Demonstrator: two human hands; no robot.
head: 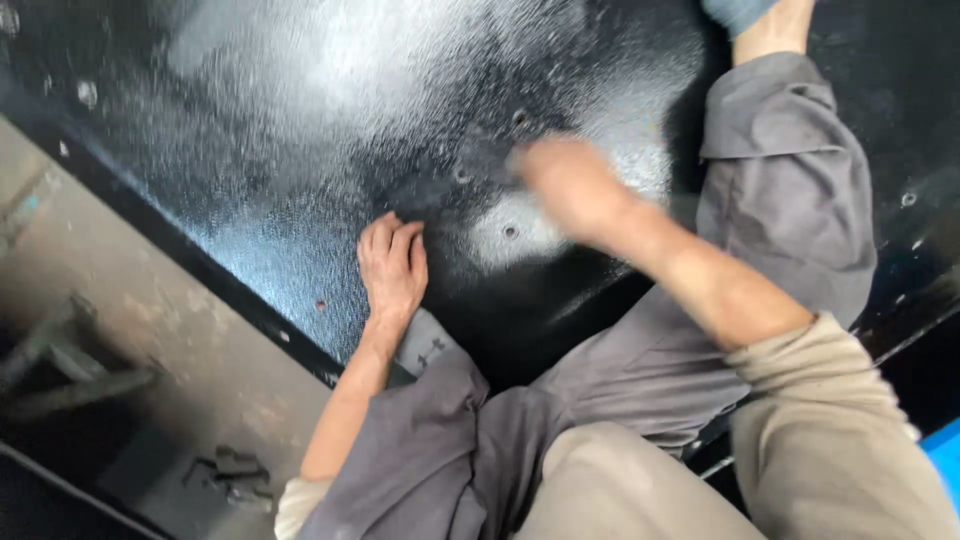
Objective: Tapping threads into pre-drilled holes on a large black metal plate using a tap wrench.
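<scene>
I sit on a large black shiny metal plate with small holes in it. My left hand rests flat on the plate, fingers together, holding nothing. My right hand is blurred by motion over the plate, near a small hole; whether it holds something I cannot tell. My legs in grey trousers stretch across the plate to the right.
The plate's left edge runs diagonally, with a dusty concrete floor beyond it. Dark metal pieces lie on that floor at the lower left. A blue object shows at the right edge.
</scene>
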